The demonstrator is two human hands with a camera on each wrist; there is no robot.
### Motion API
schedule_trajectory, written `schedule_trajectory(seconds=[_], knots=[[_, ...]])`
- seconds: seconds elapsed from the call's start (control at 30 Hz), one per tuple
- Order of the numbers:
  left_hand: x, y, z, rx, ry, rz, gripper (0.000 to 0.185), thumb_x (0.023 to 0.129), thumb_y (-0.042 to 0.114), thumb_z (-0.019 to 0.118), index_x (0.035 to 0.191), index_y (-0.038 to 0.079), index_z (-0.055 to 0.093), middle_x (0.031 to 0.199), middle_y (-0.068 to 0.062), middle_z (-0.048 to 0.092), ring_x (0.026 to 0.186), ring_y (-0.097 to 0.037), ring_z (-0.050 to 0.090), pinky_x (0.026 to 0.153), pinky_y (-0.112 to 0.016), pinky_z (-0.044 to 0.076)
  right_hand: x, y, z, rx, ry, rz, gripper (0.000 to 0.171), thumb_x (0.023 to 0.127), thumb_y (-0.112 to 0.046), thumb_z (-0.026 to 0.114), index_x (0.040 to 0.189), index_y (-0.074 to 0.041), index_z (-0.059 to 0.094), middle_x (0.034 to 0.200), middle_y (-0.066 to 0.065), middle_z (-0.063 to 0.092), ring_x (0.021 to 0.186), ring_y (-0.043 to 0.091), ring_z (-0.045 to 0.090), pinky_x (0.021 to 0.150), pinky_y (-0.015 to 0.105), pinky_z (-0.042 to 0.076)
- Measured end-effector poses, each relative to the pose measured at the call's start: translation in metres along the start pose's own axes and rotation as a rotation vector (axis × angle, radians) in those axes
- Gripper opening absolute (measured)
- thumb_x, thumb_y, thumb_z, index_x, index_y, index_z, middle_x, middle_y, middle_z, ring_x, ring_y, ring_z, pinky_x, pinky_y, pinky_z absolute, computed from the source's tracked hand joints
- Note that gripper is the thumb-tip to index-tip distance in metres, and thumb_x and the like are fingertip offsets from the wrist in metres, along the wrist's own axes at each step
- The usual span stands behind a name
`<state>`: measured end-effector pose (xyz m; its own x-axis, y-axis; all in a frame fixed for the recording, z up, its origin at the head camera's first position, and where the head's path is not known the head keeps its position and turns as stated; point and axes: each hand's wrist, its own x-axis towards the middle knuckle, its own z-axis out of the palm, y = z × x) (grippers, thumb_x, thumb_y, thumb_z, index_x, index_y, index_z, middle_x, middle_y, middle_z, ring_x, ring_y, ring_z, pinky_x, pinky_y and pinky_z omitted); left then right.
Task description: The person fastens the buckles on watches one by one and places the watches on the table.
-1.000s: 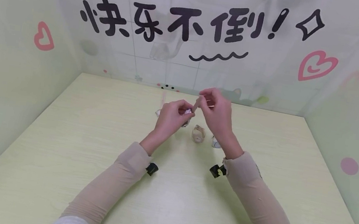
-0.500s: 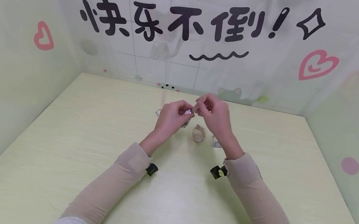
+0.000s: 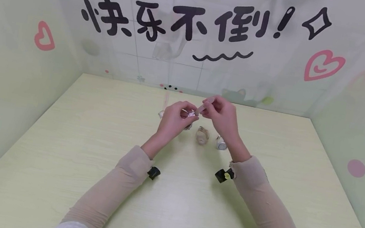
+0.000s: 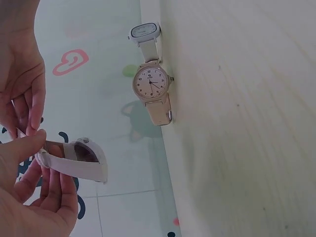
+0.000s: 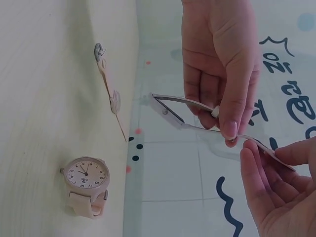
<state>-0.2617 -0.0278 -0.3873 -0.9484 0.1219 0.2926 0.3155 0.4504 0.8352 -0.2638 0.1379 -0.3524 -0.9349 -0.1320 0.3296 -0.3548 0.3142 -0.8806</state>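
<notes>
A white-strapped wristwatch point(image 5: 168, 114) is held up off the table between both hands, its strap bent into a loop. My left hand point(image 3: 175, 120) pinches the strap around the buckle between thumb and fingers. The free end of the strap point(image 5: 269, 150) sticks out past the left thumb, where my right hand point(image 3: 223, 116) pinches it between thumb and fingers. In the left wrist view the watch case point(image 4: 88, 150) shows at the far end of the loop, its dial mostly turned away. Fingers partly hide the buckle.
Below the hands, a pink watch point(image 4: 150, 83) with a round dial stands on the table point(image 3: 169, 205), its strap looped. Right of it is a white watch point(image 3: 221, 143) with an oval face. Another watch point(image 5: 114, 101) lies with its strap stretched out, left of the left hand.
My right hand came down from above the strap, took the strap end in its fingers, then shifted slightly right with it. My left hand stays nearly still, holding the watch.
</notes>
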Motion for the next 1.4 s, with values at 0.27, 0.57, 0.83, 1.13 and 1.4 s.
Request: schedule_trajectory(seconds=[0.27,0.57,0.83,1.13,1.4], knots=[[0.0009,-0.0019,-0.0014,-0.123,-0.045,-0.078,0.029,0.089,0.018,0.077,0.111,0.005,0.064,0.106,-0.013,0.069,0.093,-0.026,0.071,0.076,-0.029,0.06,-0.0001,0.0018,-0.0016,0.027,0.002,0.026,0.022,0.101,-0.011,0.059,0.107,0.008,0.065,0.103,0.025,0.07,0.088,0.027,0.073,0.074,0.023,0.061],[0.0048,-0.0069,-0.0049,-0.35,-0.138,-0.182,0.025,0.094,0.015,0.069,0.115,0.004,0.062,0.109,-0.013,0.069,0.09,-0.015,0.069,0.079,-0.027,0.056,-0.0005,0.0006,-0.0029,0.053,0.014,0.041,0.023,0.1,-0.013,0.06,0.107,0.009,0.064,0.102,0.026,0.07,0.078,0.009,0.069,0.073,0.021,0.061],[0.0047,-0.0072,-0.0062,-0.434,-0.128,-0.186,0.02,0.097,0.01,0.062,0.114,-0.001,0.063,0.108,-0.02,0.071,0.082,-0.008,0.066,0.084,-0.033,0.054,-0.002,-0.0006,-0.0028,0.078,0.017,0.032,0.019,0.1,-0.009,0.059,0.106,0.008,0.064,0.101,0.027,0.07,0.074,0.002,0.068,0.072,0.021,0.061],[0.0041,-0.0065,-0.0062,-0.459,-0.122,-0.19,0.019,0.097,0.01,0.062,0.112,-0.001,0.063,0.103,-0.019,0.072,0.076,-0.009,0.065,0.07,-0.026,0.053,-0.0028,-0.0008,-0.0023,0.076,0.011,0.032,0.02,0.1,-0.01,0.059,0.107,0.008,0.064,0.102,0.026,0.07,0.075,0.003,0.068,0.072,0.021,0.061],[0.0043,-0.0037,-0.0061,-0.476,-0.127,-0.212,0.018,0.098,0.011,0.063,0.111,0.0,0.063,0.097,-0.011,0.072,0.076,-0.011,0.064,0.067,-0.024,0.053,-0.0041,-0.0005,-0.002,0.064,0.007,0.013,0.02,0.1,-0.01,0.058,0.107,0.009,0.064,0.101,0.025,0.07,0.076,0.004,0.068,0.073,0.022,0.061]])
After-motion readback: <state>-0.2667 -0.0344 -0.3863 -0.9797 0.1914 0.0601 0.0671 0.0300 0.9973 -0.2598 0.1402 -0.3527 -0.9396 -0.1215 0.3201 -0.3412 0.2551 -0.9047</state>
